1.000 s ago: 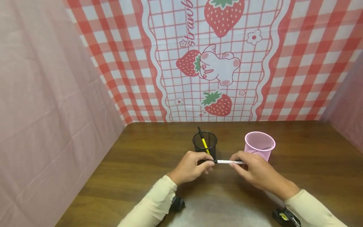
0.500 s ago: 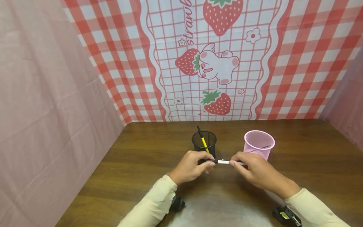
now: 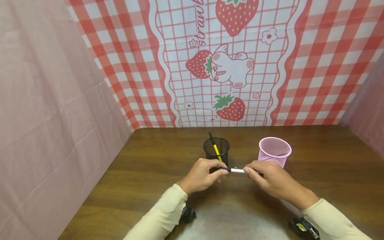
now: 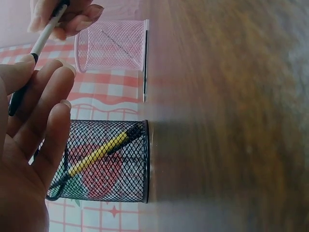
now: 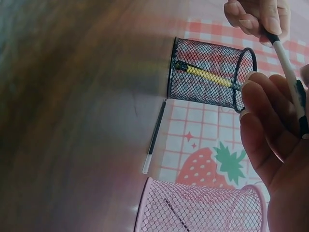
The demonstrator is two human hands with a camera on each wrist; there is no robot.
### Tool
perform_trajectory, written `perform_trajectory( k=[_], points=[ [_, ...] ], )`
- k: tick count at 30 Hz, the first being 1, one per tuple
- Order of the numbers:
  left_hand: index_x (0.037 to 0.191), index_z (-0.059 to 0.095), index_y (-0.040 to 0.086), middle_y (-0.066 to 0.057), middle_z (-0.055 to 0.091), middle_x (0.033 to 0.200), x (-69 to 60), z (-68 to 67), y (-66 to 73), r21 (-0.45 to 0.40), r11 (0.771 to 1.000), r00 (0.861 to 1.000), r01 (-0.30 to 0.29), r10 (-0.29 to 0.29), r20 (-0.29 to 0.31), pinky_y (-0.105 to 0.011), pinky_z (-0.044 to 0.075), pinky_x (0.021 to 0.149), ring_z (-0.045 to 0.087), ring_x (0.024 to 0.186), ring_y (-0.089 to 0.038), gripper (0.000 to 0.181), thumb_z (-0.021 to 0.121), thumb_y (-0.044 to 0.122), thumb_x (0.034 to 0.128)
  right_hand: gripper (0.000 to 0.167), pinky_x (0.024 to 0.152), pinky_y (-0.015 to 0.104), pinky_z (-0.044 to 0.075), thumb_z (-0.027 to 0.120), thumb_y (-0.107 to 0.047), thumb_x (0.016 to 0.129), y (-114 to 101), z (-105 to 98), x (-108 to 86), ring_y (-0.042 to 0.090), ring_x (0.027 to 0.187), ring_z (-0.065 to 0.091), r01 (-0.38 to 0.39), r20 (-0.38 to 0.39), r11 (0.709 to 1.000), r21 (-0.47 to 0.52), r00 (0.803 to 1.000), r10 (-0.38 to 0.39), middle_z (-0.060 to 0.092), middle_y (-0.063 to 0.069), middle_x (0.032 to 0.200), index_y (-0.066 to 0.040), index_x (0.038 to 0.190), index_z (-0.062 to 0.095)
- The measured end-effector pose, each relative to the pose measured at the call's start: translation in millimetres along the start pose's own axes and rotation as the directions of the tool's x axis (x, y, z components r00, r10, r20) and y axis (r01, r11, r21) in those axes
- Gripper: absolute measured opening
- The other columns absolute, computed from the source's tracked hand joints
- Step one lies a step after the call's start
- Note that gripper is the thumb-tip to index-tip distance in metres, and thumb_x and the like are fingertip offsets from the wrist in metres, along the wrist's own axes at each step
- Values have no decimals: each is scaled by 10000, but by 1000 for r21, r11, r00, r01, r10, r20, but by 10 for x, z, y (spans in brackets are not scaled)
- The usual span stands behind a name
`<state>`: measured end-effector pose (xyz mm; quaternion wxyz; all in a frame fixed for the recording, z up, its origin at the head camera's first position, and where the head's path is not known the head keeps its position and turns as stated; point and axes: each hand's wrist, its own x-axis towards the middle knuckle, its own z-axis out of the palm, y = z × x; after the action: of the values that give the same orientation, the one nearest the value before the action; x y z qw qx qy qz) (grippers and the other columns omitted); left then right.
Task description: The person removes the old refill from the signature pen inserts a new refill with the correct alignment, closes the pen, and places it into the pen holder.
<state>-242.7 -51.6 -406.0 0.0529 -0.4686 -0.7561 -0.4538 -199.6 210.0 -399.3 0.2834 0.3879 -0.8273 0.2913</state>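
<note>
A slim pen [image 3: 237,170] with a white barrel and black ends is held level between both hands. My left hand [image 3: 201,176] pinches its left black end between thumb and fingers. The right hand [image 3: 271,180] pinches the other end, its thumb lying along the barrel; that end is mostly hidden by the fingers. Behind the left hand stands a black mesh pen cup [image 3: 225,160] with a yellow pen [image 3: 216,151] leaning in it. A pink mesh cup [image 3: 274,160] stands behind the right hand, holding a thin dark stick [image 5: 176,213].
Between the cups, a thin black stick with a pale tip [image 5: 155,133] lies on the brown wooden table [image 3: 144,186]. A strawberry-print checked cloth [image 3: 228,76] hangs at the back. Pink fabric [image 3: 54,110] hangs at the sides.
The right thumb and fingers have closed in on the pen, and less of its right end shows. The left hand and both cups have stayed put.
</note>
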Motion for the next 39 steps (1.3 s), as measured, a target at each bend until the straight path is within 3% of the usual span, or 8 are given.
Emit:
perform_trajectory(
  k=[5, 14, 20, 27, 31, 34, 39],
  points=[
    [997, 713, 41, -32, 721, 784, 12, -1, 5, -10, 1000, 1000, 14, -14, -7, -190, 549, 601, 687, 615, -79, 94, 675, 124, 972, 212, 664, 167, 485, 781, -44, 821, 9, -19, 18, -8, 751, 599, 22, -15, 1000, 9, 1000, -22, 692, -120, 898, -150, 995, 722],
    [997, 714, 31, -31, 722, 757, 3, -8, 10, -84, 995, 998, 60, -63, -25, -237, 566, 593, 673, 614, -47, 118, 663, 136, 981, 187, 567, 178, 470, 758, -74, 780, 18, -8, 18, -5, 662, 552, 53, -44, 998, 16, 998, -52, 636, -130, 834, -131, 931, 664],
    [996, 711, 22, -32, 719, 757, 2, -5, 15, -86, 994, 998, 62, -64, -20, -240, 566, 593, 665, 615, -38, 127, 657, 136, 985, 66, 550, 177, 450, 698, -178, 899, 41, 14, 15, -5, 653, 533, 88, -76, 996, 12, 993, -87, 637, -118, 817, -129, 934, 673],
    [1002, 708, 36, -58, 718, 763, 6, -4, 10, -84, 994, 998, 65, -66, -17, -235, 564, 591, 661, 613, -32, 105, 655, 125, 985, 135, 541, 150, 409, 667, -296, 973, 54, 32, 0, -19, 630, 489, 90, -86, 996, -8, 992, -90, 585, -156, 796, -163, 951, 680],
    [1009, 704, 22, -90, 719, 773, 6, -4, 16, -94, 993, 998, 68, -69, -12, -246, 568, 591, 663, 613, -35, 114, 652, 121, 985, 92, 561, 130, 394, 681, -262, 968, 48, 17, -6, -34, 635, 466, 61, -52, 998, -18, 997, -62, 563, -178, 803, -172, 953, 680],
    [1012, 702, 16, -108, 720, 780, 6, -4, 18, -99, 993, 998, 67, -68, -9, -269, 576, 591, 665, 616, -35, 121, 651, 123, 986, 86, 573, 127, 394, 734, -137, 900, 41, 8, -3, -44, 644, 463, 60, -38, 998, -24, 997, -60, 566, -186, 811, -172, 956, 681],
    [1019, 703, 28, -111, 720, 788, -3, -2, 24, -96, 993, 998, 64, -65, -9, -275, 577, 590, 668, 618, -41, 128, 650, 140, 988, 23, 583, 134, 404, 702, -167, 940, 37, 8, 0, -46, 654, 472, 70, -35, 997, -28, 997, -71, 582, -183, 811, -174, 947, 682]
  ],
)
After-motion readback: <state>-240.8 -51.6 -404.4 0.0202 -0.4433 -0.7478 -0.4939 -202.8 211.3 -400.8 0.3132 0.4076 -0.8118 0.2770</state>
